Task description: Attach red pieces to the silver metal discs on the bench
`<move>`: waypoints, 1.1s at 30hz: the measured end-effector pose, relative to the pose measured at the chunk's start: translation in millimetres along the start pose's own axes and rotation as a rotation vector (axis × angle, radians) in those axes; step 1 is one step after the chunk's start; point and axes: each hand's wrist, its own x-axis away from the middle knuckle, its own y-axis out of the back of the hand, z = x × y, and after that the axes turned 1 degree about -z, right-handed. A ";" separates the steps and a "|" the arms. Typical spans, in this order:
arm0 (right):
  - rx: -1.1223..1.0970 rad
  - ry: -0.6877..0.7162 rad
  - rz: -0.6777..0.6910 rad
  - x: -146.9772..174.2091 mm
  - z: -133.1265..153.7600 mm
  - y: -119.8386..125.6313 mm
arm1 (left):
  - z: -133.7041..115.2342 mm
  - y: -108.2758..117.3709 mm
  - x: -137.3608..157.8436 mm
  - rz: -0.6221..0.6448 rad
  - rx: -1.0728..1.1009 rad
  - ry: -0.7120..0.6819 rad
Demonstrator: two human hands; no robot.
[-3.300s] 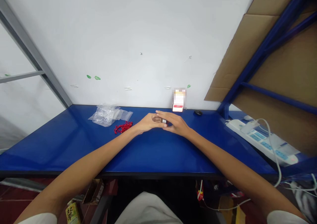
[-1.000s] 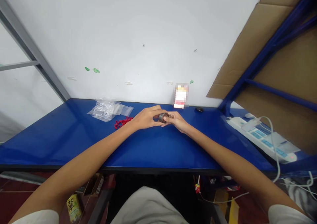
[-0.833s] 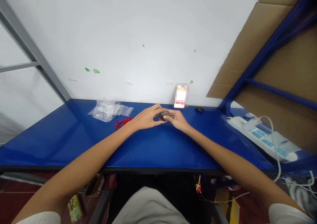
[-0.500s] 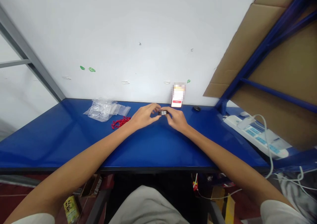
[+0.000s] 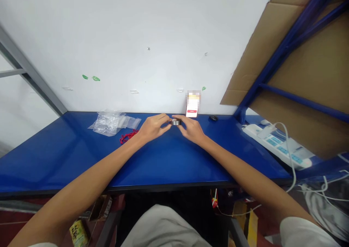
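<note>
Above the blue table (image 5: 174,163), between my two hands, is a small round dark piece with a shiny silver rim (image 5: 175,122). It could be a bearing or a small roll; I cannot tell which. My left hand (image 5: 154,127) pinches its left edge with thumb and fingers. From the right side, my right hand (image 5: 192,128) grips the same piece, index finger along the far edge and thumb nearer me. A tangle of red cords (image 5: 128,136) lies just left of my left wrist, partly covered by the forearm.
Clear plastic bags (image 5: 109,123) lie at the back left. A lit phone (image 5: 192,107) leans on the wall behind my right hand, with a black oval object (image 5: 213,118) to its right. On the right, a white power strip (image 5: 278,145) trails cables over the table edge.
The whole view has shifted slightly, so most of the scene sits further left. My hands still hold the round piece between them, with only a small change in the fingers.
</note>
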 end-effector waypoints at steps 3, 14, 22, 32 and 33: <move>-0.021 -0.031 0.024 -4.1 -4.4 7.5 | 0.3 0.6 -1.3 -0.034 0.042 0.022; 0.111 -0.047 0.051 -0.9 -15.8 13.8 | -1.4 -8.0 1.0 -0.043 0.223 0.105; 0.118 0.024 0.059 0.2 -15.3 11.7 | -1.0 -2.9 0.2 -0.050 0.159 0.041; 0.160 0.015 0.017 0.3 -15.0 13.7 | -8.3 -4.7 -0.1 -0.031 0.063 0.007; 0.148 0.011 0.021 0.5 -15.0 12.8 | -8.0 -4.9 0.0 -0.042 0.072 0.015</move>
